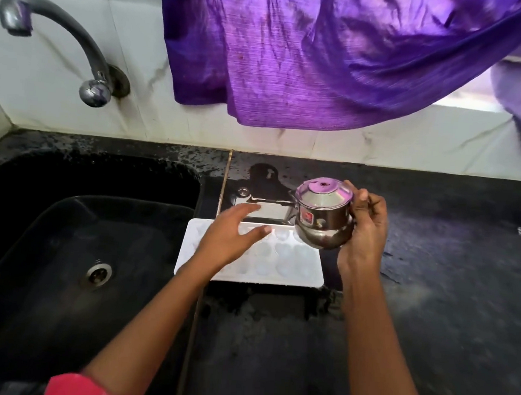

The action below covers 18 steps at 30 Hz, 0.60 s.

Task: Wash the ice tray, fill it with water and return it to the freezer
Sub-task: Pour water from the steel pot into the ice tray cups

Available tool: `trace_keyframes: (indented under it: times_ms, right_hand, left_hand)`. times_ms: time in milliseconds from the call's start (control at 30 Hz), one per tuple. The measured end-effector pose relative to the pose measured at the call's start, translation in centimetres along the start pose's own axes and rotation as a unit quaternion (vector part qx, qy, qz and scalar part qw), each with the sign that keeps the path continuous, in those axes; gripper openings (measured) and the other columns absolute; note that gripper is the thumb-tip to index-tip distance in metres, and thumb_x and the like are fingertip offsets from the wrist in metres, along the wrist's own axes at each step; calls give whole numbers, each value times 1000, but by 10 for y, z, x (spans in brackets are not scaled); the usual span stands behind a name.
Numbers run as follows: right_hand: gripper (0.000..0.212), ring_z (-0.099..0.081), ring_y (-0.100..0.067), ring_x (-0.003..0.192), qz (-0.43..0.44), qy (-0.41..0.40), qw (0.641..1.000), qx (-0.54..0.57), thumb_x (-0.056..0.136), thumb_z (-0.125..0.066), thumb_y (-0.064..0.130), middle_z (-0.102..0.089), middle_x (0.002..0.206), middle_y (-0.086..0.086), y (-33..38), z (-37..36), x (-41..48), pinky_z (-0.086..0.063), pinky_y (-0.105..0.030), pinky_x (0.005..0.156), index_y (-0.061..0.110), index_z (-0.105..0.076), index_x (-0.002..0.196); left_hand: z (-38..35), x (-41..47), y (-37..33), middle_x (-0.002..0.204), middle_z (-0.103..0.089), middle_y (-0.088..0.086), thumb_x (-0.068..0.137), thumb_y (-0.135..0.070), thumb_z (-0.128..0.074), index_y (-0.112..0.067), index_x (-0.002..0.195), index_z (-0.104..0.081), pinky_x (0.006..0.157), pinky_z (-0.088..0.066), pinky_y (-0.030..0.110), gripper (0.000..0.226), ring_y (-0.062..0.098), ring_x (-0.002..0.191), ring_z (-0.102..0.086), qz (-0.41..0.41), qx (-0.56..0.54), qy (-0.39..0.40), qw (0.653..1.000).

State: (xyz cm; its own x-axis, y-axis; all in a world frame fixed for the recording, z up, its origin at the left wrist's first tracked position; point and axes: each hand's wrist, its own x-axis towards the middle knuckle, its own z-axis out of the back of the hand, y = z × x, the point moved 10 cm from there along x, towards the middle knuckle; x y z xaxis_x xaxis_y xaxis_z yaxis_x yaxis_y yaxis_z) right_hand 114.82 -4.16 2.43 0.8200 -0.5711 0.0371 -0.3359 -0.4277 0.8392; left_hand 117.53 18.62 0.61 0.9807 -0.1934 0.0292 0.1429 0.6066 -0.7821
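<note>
Red sleeve (82, 386) lowest. Left hand (234, 235) spreads open, empty, over the tray (294, 262); right hand (365, 233) grips a steel pot (323, 214) above its far corner. Tray lies flat on the counter (431, 304) beside the sink (31, 241). Likely light, stiff, slippery: hold both short ends.

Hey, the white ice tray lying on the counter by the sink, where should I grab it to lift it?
Probably the flat rim at its two short ends, coming in from left and right, kept level. The ice tray lies flat and wide, its cups face up, and its left end seems to reach the sink edge, giving fingers room underneath.
</note>
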Motion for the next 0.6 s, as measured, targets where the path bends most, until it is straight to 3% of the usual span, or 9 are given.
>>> trace_keyframes:
  times_ms: [100,233,333,433,600]
  right_hand:
    - [17,-67,-10,94,6,-13,1000,-20,92,-55,16,-72,93,4,9,14,0,-56,-27,77,19,-53,76]
    - [18,-66,-11,95,18,-30,999,-29,92,-56,14,-71,93,4,20,24,4,-55,-24,74,19,-53,75]
    - [19,-66,-9,92,21,-38,998,-40,92,-56,14,-71,92,5,23,28,4,-53,-20,68,18,-53,74]
    - [17,-65,-10,93,13,-39,997,-71,92,-56,18,-69,98,2,21,29,-1,-53,-18,67,18,-51,76]
    - [17,-65,-10,93,10,-41,995,-90,92,-56,20,-69,100,2,21,29,-4,-53,-17,63,20,-51,76]
  left_hand:
    - [16,-15,38,152,-31,-3,81,-53,-62,-23,143,-36,112,-25,37,74,15,140,-25,29,108,-33,993]
    - [23,-33,82,158,-11,-1,72,-67,-60,-16,150,-12,116,-18,42,104,17,146,-4,84,193,-18,977]
    - [21,-41,96,159,-7,0,56,-85,-54,-16,151,-5,117,-14,41,127,19,146,0,102,182,-9,978]
    - [20,-47,99,159,-1,-1,51,-81,-56,-18,151,2,118,-11,41,131,18,146,3,115,155,-13,981]
    - [15,-48,103,159,0,-3,37,-93,-51,-19,150,3,118,-11,43,146,15,146,4,124,133,-3,983]
